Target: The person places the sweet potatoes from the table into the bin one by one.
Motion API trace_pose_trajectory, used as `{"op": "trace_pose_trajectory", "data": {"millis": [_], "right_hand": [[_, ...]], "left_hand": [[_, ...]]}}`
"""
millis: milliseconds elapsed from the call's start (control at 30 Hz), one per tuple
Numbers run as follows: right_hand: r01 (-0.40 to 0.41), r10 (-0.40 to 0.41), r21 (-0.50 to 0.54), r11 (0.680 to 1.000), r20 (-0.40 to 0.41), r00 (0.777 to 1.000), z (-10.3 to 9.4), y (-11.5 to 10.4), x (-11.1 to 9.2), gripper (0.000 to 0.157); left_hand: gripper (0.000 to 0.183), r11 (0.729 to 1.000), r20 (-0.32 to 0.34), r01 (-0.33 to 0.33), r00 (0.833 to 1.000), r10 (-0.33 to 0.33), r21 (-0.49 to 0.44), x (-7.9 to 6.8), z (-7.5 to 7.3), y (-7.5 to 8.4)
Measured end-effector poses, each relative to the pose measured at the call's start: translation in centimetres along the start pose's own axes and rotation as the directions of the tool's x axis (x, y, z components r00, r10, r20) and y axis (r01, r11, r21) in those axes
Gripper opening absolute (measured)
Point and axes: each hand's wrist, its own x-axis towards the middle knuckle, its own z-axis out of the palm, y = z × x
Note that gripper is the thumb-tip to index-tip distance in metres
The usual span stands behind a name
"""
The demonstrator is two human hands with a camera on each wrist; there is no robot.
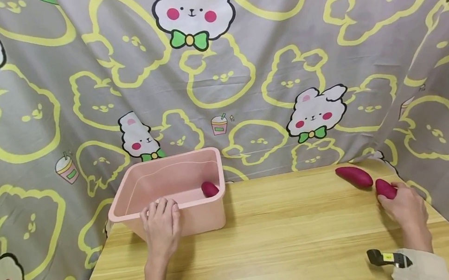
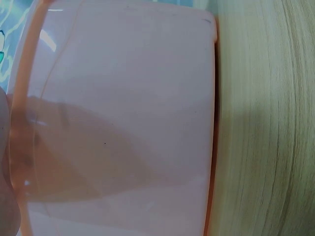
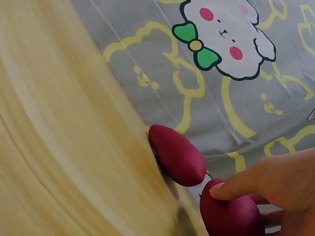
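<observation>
At the left of the table stands a pink plastic bin (image 1: 200,217), and my left hand (image 1: 161,225) grips its near rim, fingers over the edge. Inside the bin, by its right wall, lies one dark purple-red sweet potato (image 1: 210,189). On the right side, my right hand (image 1: 407,208) holds a second sweet potato (image 1: 385,189) between thumb and fingers. A third sweet potato (image 1: 354,177) lies on the table just left of that hand, near the back edge. The left wrist view shows the bin's outer wall (image 2: 123,123) close up.
The wood-grain table (image 1: 286,235) ends at the back against a grey curtain (image 1: 250,146) printed with cartoon rabbits. That curtain also hangs along the left and right sides. Bare tabletop lies between the bin and the sweet potatoes.
</observation>
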Motion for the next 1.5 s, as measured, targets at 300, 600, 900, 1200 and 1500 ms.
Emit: {"op": "trace_pose_trajectory", "data": {"millis": [300,600,900,1200,1500], "right_hand": [[0.026,-0.026,0.006,1.000,-0.054,0.998,-0.7,-1.5,-0.4,0.065],[0.111,-0.108,0.012,0.994,-0.159,0.981,-1.7,-2.9,-1.1,0.061],[0.167,-0.155,0.038,0.985,-0.218,0.964,-2.5,-4.1,-1.7,0.059],[0.198,-0.184,0.035,0.980,-0.237,0.954,-2.9,-5.3,-2.0,0.060],[0.221,-0.206,0.034,0.975,-0.248,0.946,-2.8,-6.3,-2.2,0.062]], "left_hand": [[0.029,1.000,0.006,0.003,1.000,-0.004,0.004,0.0,0.0,-0.1],[0.027,1.000,0.001,0.005,1.000,-0.005,-0.004,0.0,0.0,0.0],[0.027,1.000,-0.009,-0.014,1.000,0.014,0.008,0.1,0.0,0.0],[0.029,1.000,-0.009,-0.015,1.000,0.015,0.006,0.2,-0.2,0.0],[0.026,1.000,-0.018,-0.013,1.000,0.014,0.013,0.1,0.0,0.0]]}}
